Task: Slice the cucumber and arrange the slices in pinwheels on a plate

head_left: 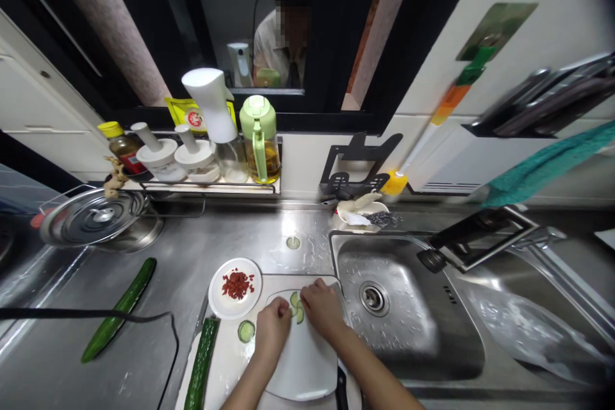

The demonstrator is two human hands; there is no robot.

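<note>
Handling cucumber slices (299,316) at the far end of a white plate (302,365).
Left grip (273,327) and right grip (321,307) flank the slices, apparently to steady them from both sides; both are curled, but whether either is clamped on one cannot be told. A dish (216,298) of goji berries (237,284) and a cucumber (202,365) lie left of the plate on the cutting board (228,365) (presumably for easy reach).

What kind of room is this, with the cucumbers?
It looks like a kitchen, maybe in a home. There's a metal sink with a drain, a green-topped jug of what looks like cooking oil, and cut cucumber slices.
</note>
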